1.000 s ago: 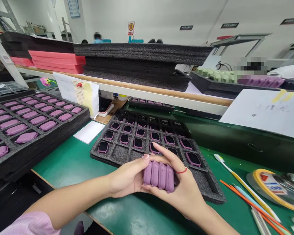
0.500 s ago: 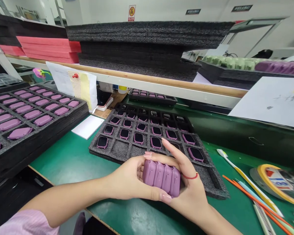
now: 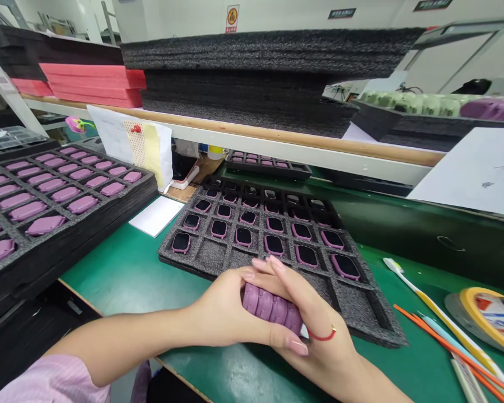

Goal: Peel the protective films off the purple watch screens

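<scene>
Both hands are closed around a row of several purple smartwatch cases [image 3: 273, 308], pressed side by side, above the front of the foam tray. My left hand [image 3: 231, 308] wraps the row from the left, its thumb along the near side. From the right, my right hand [image 3: 319, 324] cups it, with fingers laid over the far side and top; a red string circles the base of one finger. Parts of the cases are hidden by the fingers. Just beyond, the black foam tray [image 3: 210, 254] holds purple watches [image 3: 274, 244] with dark screens in its compartments, and some front compartments are bare.
At left stands a thick foam tray [image 3: 88, 226] of purple cases. A white pad [image 3: 157, 216] lies between the trays. To the right are a toothbrush [image 3: 441, 316], orange sticks [image 3: 437, 338] and a tape roll [image 3: 483, 319]. A shelf [image 3: 277, 143] with foam stacks crosses behind.
The row of cases has tipped between my hands, showing less of its near face. My right hand's raised finger has come down over it. The view has shifted slightly.
</scene>
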Tool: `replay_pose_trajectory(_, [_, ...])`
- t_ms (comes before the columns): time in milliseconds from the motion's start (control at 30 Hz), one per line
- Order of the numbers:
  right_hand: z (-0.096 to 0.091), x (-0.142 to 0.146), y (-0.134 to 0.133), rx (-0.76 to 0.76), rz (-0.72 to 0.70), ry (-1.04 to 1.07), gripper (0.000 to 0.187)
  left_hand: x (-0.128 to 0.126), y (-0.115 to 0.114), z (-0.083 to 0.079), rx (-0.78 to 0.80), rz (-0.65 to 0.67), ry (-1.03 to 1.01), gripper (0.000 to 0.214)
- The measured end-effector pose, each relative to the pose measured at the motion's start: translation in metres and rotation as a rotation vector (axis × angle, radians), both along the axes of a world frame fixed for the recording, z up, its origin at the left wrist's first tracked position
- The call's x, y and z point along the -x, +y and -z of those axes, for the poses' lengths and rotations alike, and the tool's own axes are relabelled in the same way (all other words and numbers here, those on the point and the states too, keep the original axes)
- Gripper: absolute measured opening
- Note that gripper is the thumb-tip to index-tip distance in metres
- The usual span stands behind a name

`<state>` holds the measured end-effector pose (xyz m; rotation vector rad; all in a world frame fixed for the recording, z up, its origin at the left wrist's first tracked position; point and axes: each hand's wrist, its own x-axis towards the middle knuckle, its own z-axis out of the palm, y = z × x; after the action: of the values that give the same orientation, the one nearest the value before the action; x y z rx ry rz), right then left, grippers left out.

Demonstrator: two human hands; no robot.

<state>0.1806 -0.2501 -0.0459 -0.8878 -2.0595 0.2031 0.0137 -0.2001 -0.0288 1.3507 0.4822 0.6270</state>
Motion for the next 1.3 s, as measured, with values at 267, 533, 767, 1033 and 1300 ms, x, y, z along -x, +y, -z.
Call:
replay_pose_trajectory(267, [-0.002,-0.015,0.003,0.417,0.068,0.466,0.065,0.01,-0.003,0.001,-0.344,-0.136,0.098,0.045])
replay_pose_trajectory(533, [0.003,0.0,0.0,0.843,-0.046,0.588,0.106,0.003,0.003,0.011,-0.727,-0.15,-0.116,0.024])
replay_pose_trajectory(767, [0.005,0.012,0.0,0.306,0.168,0.447,0.106,0.004,0.004,0.026,-0.877,-0.156,-0.058,0.097])
replay_pose_trajectory(1033, [0.001,0.003,0.002,0.142,0.109,0.369,0.093,0.003,0.0,0.01,0.079,0.1,-0.066,0.085])
replay_pose_trajectory(1300, [0.003,0.0,0.005,0.097,0.077,0.304,0.094,0.001,-0.003,-0.002,0.168,0.08,-0.071,0.06])
